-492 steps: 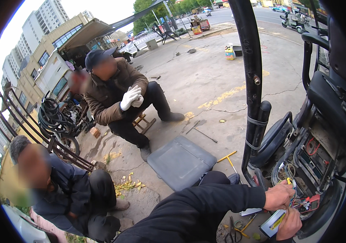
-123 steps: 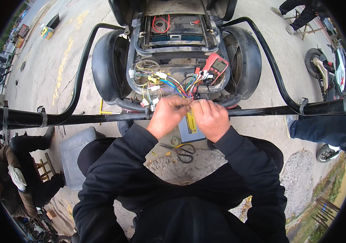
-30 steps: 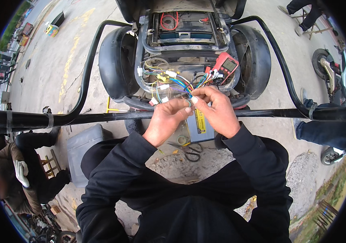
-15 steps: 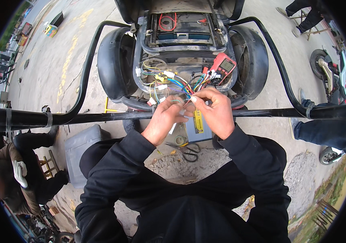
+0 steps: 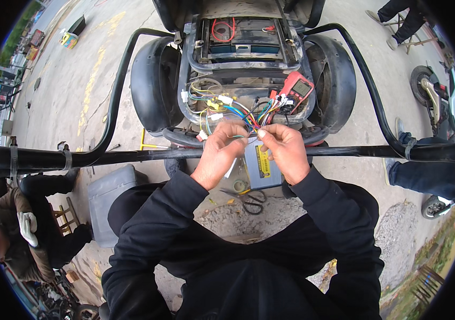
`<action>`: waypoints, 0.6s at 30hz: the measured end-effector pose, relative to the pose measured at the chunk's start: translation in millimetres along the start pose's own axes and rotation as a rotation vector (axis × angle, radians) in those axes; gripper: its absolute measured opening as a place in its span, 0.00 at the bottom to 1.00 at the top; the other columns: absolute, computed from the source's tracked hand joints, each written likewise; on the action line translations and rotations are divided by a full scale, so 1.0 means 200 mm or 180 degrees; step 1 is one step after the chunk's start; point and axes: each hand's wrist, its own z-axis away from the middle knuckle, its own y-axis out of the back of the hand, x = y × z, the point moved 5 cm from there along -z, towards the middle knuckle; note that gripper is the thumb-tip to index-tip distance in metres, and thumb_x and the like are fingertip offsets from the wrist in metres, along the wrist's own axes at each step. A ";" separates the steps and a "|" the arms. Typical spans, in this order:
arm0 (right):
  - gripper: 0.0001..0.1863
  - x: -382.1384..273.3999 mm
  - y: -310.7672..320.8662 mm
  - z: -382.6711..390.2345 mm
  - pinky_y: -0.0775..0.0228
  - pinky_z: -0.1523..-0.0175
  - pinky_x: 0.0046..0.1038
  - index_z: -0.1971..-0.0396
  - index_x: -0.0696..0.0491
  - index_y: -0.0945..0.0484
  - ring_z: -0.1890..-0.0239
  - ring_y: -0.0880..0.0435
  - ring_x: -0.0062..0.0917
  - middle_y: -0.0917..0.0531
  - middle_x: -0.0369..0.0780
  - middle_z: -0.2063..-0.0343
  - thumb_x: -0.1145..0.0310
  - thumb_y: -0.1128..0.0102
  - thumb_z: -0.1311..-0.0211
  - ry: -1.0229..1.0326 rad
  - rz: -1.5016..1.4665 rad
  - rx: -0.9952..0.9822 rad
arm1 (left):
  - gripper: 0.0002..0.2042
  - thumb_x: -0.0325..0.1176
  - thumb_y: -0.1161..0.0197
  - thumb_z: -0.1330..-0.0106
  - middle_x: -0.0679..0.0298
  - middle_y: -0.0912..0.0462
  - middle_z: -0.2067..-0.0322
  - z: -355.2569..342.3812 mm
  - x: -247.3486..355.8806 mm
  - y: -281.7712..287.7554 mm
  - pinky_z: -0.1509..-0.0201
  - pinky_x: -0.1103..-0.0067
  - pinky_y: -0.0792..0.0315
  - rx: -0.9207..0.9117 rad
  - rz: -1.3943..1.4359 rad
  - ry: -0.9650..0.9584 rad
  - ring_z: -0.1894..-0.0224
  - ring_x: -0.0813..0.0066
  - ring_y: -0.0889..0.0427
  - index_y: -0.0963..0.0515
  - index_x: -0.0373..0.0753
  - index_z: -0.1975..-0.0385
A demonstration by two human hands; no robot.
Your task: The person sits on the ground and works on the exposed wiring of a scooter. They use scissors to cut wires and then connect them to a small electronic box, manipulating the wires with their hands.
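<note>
My left hand (image 5: pixel 222 148) pinches thin wires just above the black crossbar (image 5: pixel 170 153), a green one among them. My right hand (image 5: pixel 282 148) is closed with thumb and index at the same wires, almost touching the left fingertips. The wires run into a bundle with white and yellow connectors (image 5: pixel 226 101), spread on the vehicle's frame. A red multimeter (image 5: pixel 295 88) lies at the bundle's right. Below my fingers stands a silver-grey box with a yellow label (image 5: pixel 263 170). Scissors (image 5: pixel 251 201) and a tape roll (image 5: pixel 239 185) lie beneath.
A seated person in white gloves (image 5: pixel 35 250) is at left, beside a grey plastic panel (image 5: pixel 105 205). Other people's legs (image 5: pixel 419 176) are at right, near a parked scooter (image 5: pixel 431 96). Curved bars and black fenders (image 5: pixel 152 96) flank the open battery bay (image 5: pixel 246 37).
Since half a second ago my left fingers have risen to the wire bundle and my right fingertips have shifted slightly down. Earlier frames show my hands lower on the box, and a sideways view.
</note>
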 end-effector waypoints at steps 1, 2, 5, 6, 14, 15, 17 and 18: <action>0.12 0.00 0.01 0.01 0.27 0.66 0.17 0.50 0.55 0.12 0.65 0.14 0.12 0.10 0.30 0.63 0.62 0.31 0.19 0.0012 -0.0018 0.0022 | 0.04 0.24 0.33 0.29 0.58 0.17 0.36 0.00 0.04 -0.01 0.30 0.60 0.22 -0.0048 -0.0740 -0.0420 0.34 0.57 0.17 0.17 0.38 0.58; 0.12 0.00 0.02 0.01 0.27 0.66 0.17 0.50 0.55 0.12 0.65 0.14 0.12 0.09 0.30 0.63 0.62 0.31 0.19 0.0005 -0.0057 0.0042 | 0.06 0.24 0.32 0.31 0.57 0.17 0.36 0.01 0.09 -0.03 0.30 0.60 0.22 -0.0125 -0.1143 -0.0917 0.33 0.55 0.18 0.16 0.39 0.57; 0.12 0.00 0.05 0.02 0.27 0.66 0.17 0.50 0.55 0.12 0.66 0.14 0.12 0.09 0.30 0.63 0.62 0.31 0.18 -0.0182 -0.0179 0.0024 | 0.14 0.20 0.30 0.40 0.56 0.18 0.35 0.05 0.19 -0.11 0.27 0.58 0.24 -0.0548 -0.2209 -0.1945 0.32 0.47 0.19 0.15 0.38 0.54; 0.12 0.00 0.07 0.02 0.28 0.66 0.17 0.50 0.55 0.11 0.66 0.14 0.12 0.09 0.31 0.63 0.62 0.32 0.18 -0.0266 -0.0227 0.0005 | 0.15 0.20 0.31 0.41 0.57 0.18 0.35 0.06 0.20 -0.14 0.27 0.59 0.24 -0.0736 -0.2334 -0.2152 0.32 0.48 0.19 0.15 0.38 0.53; 0.11 -0.01 0.09 0.05 0.27 0.66 0.18 0.50 0.56 0.11 0.68 0.15 0.13 0.09 0.33 0.63 0.64 0.31 0.19 -0.0439 -0.0317 0.0131 | 0.18 0.20 0.32 0.43 0.55 0.17 0.45 0.03 0.18 -0.16 0.30 0.59 0.23 -0.0952 -0.2925 -0.2403 0.41 0.50 0.16 0.22 0.36 0.51; 0.11 -0.01 0.09 0.05 0.27 0.66 0.18 0.50 0.56 0.11 0.68 0.15 0.13 0.09 0.33 0.63 0.64 0.30 0.19 -0.0400 -0.0351 0.0146 | 0.18 0.20 0.32 0.42 0.55 0.17 0.48 0.03 0.16 -0.15 0.30 0.59 0.23 -0.0923 -0.2953 -0.2265 0.43 0.50 0.16 0.23 0.36 0.51; 0.11 -0.01 0.09 0.04 0.27 0.66 0.19 0.50 0.56 0.11 0.68 0.15 0.13 0.08 0.33 0.63 0.64 0.30 0.19 -0.0335 -0.0405 0.0145 | 0.13 0.21 0.34 0.39 0.53 0.17 0.53 0.00 0.15 -0.13 0.36 0.57 0.24 -0.0659 -0.2828 -0.2210 0.45 0.49 0.17 0.23 0.37 0.55; 0.11 0.00 0.08 0.04 0.27 0.65 0.19 0.50 0.56 0.11 0.68 0.15 0.13 0.08 0.33 0.63 0.64 0.30 0.19 -0.0307 -0.0417 0.0115 | 0.10 0.22 0.34 0.37 0.52 0.17 0.56 -0.01 0.15 -0.12 0.39 0.56 0.25 -0.0517 -0.2743 -0.2208 0.45 0.48 0.17 0.23 0.37 0.57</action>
